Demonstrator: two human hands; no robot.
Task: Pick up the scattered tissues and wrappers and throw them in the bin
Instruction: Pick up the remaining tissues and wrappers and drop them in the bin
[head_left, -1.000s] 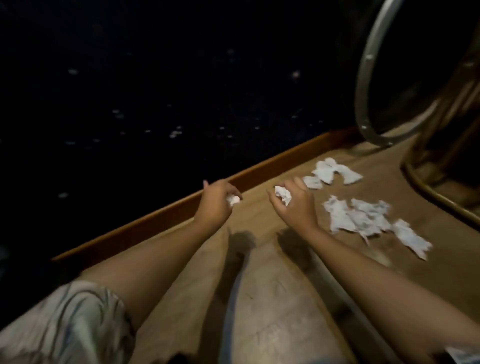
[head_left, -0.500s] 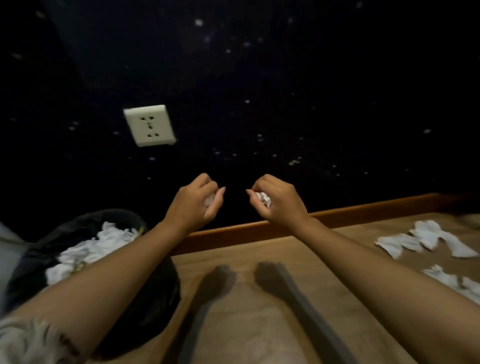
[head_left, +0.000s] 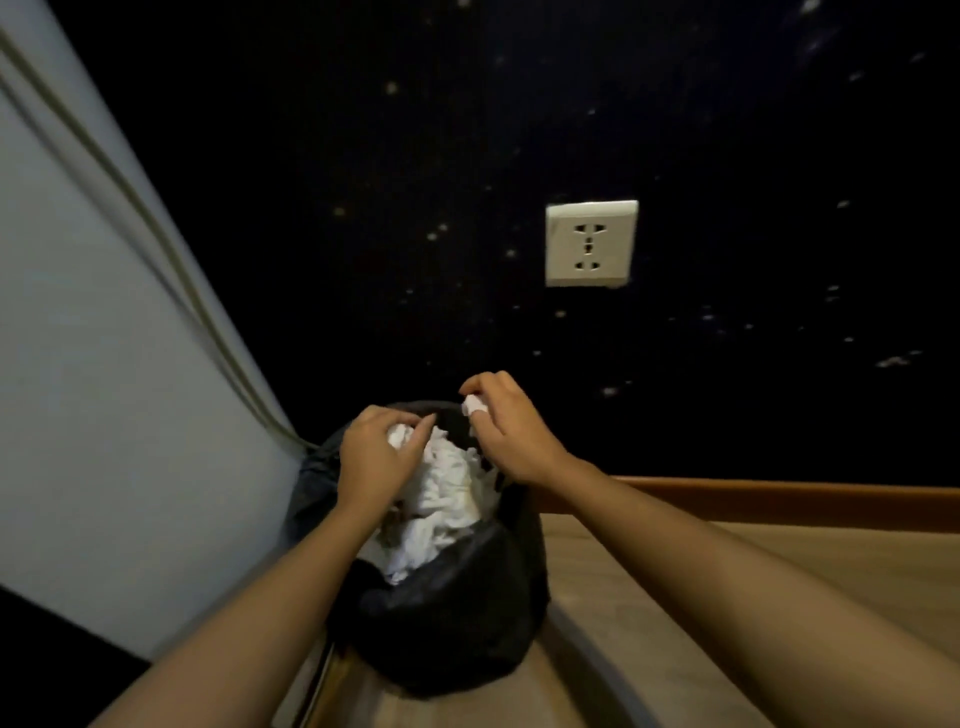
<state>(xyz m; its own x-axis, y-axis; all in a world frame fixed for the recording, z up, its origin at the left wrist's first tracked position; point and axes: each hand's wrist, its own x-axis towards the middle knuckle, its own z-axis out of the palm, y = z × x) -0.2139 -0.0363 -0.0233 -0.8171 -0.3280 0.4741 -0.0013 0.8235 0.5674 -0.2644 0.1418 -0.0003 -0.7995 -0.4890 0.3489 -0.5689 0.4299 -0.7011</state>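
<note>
Left hand (head_left: 371, 457) clutches a crumpled tissue (head_left: 401, 437); right hand (head_left: 511, 434) pinches a tissue scrap (head_left: 474, 404). Both hover over the black-lined bin (head_left: 457, 597), socket (head_left: 590, 243) at one o'clock.

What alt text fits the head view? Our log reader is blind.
Two bare hands hover over a black-lined bin heaped with white tissues; the left hand and right hand each grip a crumpled tissue. A white wall socket sits on the dark wall above.

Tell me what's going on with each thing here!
left hand: over the bin, holding a tissue wad.
right hand: over the bin, pinching a small tissue piece.
bin: black liner, heaped with white tissues.
wall socket: nothing plugged in.
</note>
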